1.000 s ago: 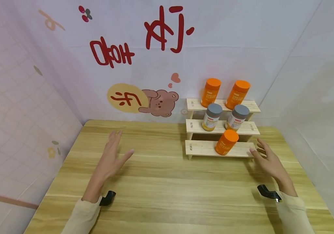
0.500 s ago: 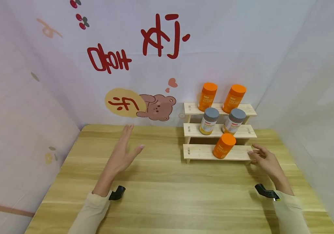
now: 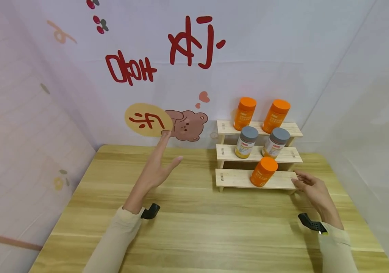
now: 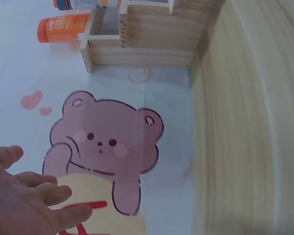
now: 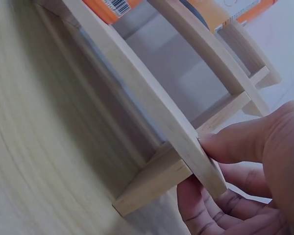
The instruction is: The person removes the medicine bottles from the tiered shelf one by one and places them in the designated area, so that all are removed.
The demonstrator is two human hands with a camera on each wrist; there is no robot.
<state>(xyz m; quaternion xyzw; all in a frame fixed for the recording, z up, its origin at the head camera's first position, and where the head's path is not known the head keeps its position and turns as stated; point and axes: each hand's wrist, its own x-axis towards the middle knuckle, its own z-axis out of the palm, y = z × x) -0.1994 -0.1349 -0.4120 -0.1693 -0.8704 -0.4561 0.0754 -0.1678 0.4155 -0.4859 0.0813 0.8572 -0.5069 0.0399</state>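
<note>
A three-step wooden display rack (image 3: 230, 178) stands at the back right of the table. My right hand (image 3: 315, 191) pinches the right end of its lowest step; in the right wrist view the thumb (image 5: 230, 142) lies on top of the board and fingers curl beneath. On that step is an orange jar (image 3: 264, 172). Two grey-capped jars (image 3: 246, 142) are on the middle step, and two orange jars (image 3: 244, 113) on the top one. My left hand (image 3: 155, 168) holds nothing, fingers extended over the table left of the rack; the left wrist view shows its spread fingers (image 4: 34, 188).
The wood-grain table (image 3: 194, 227) reaches back to a white wall sheet (image 3: 266, 49) printed with red characters and a pink bear (image 3: 189, 125). Similar sheets enclose the left and right sides. Each wrist carries a black camera mount (image 3: 150, 211).
My left hand has moved right and forward toward the rack, fingers still extended. My right hand has closed in on the right end of the lowest step and taken hold of it.
</note>
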